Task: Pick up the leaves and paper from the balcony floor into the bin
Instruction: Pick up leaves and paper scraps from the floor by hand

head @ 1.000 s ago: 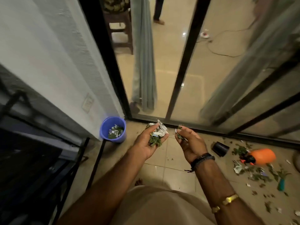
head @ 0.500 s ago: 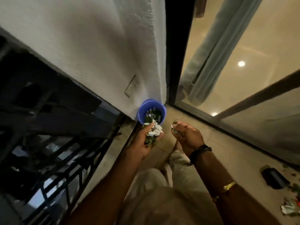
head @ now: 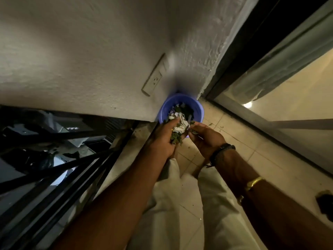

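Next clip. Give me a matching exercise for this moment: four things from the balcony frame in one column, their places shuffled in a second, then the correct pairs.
Things
1. blue bin
2. crumpled paper
3. wall socket
4. gold bangle

Places
A. round the right forearm
B. gripped in the left hand together with leaves, over the bin's near rim
C. on the tiled floor, in the corner against the wall
D. set in the wall, up and left of the bin

Pairs: 1-C, 2-B, 3-D, 4-A
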`<state>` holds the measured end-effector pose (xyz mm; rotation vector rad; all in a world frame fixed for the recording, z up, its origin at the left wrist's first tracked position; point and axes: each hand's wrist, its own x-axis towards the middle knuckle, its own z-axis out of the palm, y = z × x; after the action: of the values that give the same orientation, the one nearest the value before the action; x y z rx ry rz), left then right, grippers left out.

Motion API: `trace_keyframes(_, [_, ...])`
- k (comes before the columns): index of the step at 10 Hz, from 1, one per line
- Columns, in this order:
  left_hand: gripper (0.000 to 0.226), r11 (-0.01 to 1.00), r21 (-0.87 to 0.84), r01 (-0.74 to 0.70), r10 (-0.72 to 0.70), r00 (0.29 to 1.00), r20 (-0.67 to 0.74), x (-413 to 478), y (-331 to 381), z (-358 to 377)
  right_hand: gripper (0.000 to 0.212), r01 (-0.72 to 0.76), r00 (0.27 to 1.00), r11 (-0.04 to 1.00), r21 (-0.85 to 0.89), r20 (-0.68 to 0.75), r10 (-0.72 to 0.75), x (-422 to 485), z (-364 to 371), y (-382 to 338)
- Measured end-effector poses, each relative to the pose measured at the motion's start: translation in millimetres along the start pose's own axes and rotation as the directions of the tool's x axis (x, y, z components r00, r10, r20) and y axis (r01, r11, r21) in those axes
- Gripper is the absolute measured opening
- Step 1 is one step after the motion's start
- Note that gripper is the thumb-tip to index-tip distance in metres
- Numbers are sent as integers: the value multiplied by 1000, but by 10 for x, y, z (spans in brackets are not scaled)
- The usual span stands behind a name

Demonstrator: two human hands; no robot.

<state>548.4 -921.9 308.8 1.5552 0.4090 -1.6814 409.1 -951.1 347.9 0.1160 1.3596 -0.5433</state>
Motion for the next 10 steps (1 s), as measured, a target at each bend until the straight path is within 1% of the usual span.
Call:
trace_keyframes(1, [61, 993, 110, -34, 38, 999, -33, 495, 99, -7, 12, 12, 997, 999, 30, -75, -10, 567, 116, 88])
trace_keyframes(2, [56, 982, 187, -17, 24, 999, -36, 932, 169, -3, 21, 42, 991, 998, -37, -125, -46, 1096, 211, 122])
trace_keyframes(3, [66, 978, 210, 8, 11, 996, -89, 1194, 255, -61, 26, 53, 986, 983, -175, -149, -79, 1397, 229, 84])
trace_keyframes(4, [45, 979, 205, 19, 0, 996, -88, 866, 370, 65, 44, 80, 989, 959, -273, -101, -112, 1364, 238, 19])
trace_keyframes(5, [43, 967, 253, 16, 10, 995, -102, 483, 495, 167, 28, 146, 972, 973, -178, -157, -175, 935, 270, -21])
trace_keyframes(6, [46, 954, 298, 45, -39, 999, -26, -166, 573, 356, 25, 187, 962, 982, 24, -209, -178, 217, 277, -52])
trace_keyframes(7, [47, 915, 403, 25, -58, 996, 71, -979, 640, 577, 30, 259, 943, 963, 71, -235, -236, -608, 232, -87])
trace_keyframes(8, [33, 814, 578, -52, -43, 988, 151, -1623, 623, 708, 28, 330, 918, 942, 52, -252, -308, -1318, 154, -90])
trace_keyframes(9, [11, 670, 713, -208, 47, 970, 239, -2125, 522, 760, 27, 408, 883, 911, 69, -284, -374, -1935, -63, -35])
trace_keyframes(10, [14, 545, 770, -333, 58, 930, 362, -2479, 374, 870, 26, 478, 845, 870, 123, -335, -417, -2445, -317, 52])
